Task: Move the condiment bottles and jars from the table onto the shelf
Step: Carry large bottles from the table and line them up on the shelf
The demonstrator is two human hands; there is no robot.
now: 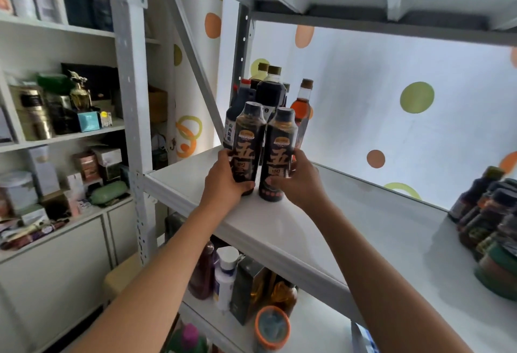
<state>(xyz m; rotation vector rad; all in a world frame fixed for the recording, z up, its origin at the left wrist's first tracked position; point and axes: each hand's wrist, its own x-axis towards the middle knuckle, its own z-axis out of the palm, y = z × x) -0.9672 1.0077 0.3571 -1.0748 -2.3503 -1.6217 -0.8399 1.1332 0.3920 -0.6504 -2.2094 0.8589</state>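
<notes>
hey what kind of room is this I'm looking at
Probably a home storeroom or pantry. A white metal shelf holds sauce bottles at the back, more jars crowd its right end, and a side cabinet is packed with boxes.

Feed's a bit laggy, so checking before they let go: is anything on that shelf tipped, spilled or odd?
Nothing spilled. The two dark bottles, one in the left hand and one in the right hand, lean slightly toward each other at the shelf front, possibly lens distortion. The bottles behind stand upright.
</notes>
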